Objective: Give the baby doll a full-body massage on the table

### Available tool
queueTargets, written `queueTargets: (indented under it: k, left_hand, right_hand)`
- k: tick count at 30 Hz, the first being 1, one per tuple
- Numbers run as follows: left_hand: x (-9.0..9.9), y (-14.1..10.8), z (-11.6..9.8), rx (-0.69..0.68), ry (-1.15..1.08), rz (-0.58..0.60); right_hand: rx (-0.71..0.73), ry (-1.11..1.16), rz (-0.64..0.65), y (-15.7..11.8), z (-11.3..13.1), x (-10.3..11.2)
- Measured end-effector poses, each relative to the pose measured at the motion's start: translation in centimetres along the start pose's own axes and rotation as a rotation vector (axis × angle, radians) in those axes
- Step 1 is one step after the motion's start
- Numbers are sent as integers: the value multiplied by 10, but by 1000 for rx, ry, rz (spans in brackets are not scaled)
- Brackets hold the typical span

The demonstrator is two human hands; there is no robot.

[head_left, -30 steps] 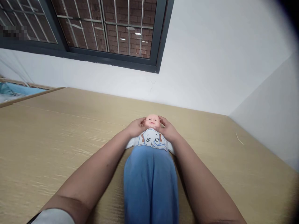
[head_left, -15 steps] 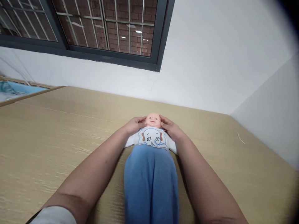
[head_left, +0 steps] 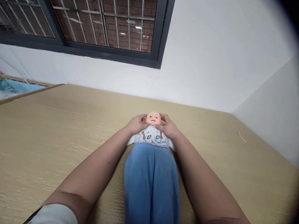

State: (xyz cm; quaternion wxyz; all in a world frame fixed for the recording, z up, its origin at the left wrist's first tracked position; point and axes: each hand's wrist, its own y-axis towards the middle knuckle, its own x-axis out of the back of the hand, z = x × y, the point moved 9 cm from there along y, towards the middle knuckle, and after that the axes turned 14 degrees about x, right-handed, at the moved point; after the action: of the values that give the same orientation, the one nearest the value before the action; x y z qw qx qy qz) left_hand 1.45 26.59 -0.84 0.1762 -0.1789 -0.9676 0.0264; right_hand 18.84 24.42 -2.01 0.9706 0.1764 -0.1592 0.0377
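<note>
Head-camera view: drawn inward at the thumbs [head_left: 161, 127] since the earlier frame.
Grasping with left hand [head_left: 136, 124] and right hand [head_left: 168, 127] the head [head_left: 153, 117] of a blue-trousered pink plastic doll [head_left: 152, 171], face-up on tan wooden bench [head_left: 70, 130]. Likely light, slippery-headed; best supported under the torso [head_left: 153, 136].

The doll [head_left: 151, 174] lies on the surface [head_left: 70, 133], head [head_left: 153, 117] between left hand [head_left: 136, 125] and right hand [head_left: 169, 127], before a wall [head_left: 210, 62] with a window [head_left: 112, 53].
</note>
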Motion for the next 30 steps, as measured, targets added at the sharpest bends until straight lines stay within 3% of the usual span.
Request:
queueTargets:
  k: [7,13,17,22,26,30]
  left_hand:
    - [0,-1,-2,-4,-30,31]
    - [-7,-5,-3,5,-239,206]
    - [-8,-2,6,43,-356,264]
    - [-4,3,10,33,-369,187]
    - [-3,1,4,-7,-142,83]
    - [-1,1,2,-18,2,-1]
  right_hand:
    - [9,69,30,0,0,-2]
    - [14,200,46,1,-13,4]
    - [-8,345,37,1,-26,2]
    - [3,239,-23,6,-22,3]
    - [33,-18,0,5,-6,4]
    - [28,-57,0,2,-2,3]
